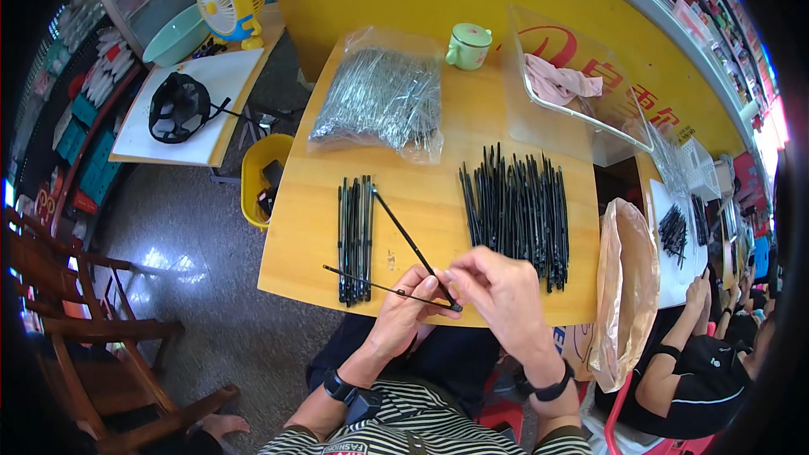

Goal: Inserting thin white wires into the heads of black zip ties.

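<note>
My left hand [398, 318] pinches a thin black jointed stick [406, 234] just over the table's near edge. Its two arms spread in a V and meet at the lower right, beside my fingers; the slimmer arm [352, 276] points left. My right hand [506, 293] is closed, thumb and forefinger pressed together against the thicker arm near the joint. Whether something small sits in that pinch is hidden. Beyond my left hand lies a neat row of black sticks [355, 240]. A larger pile of similar black sticks [521, 215] spreads beyond my right hand.
On the wooden table [295, 244] stand a clear bag of thin silvery rods [383, 97], a green lidded mug [468, 46] and a clear bin holding a pink cloth [560, 82]. A brown paper bag [625, 295] borders the right edge, with another person [687, 371] beyond. A yellow bin [255, 177] stands left.
</note>
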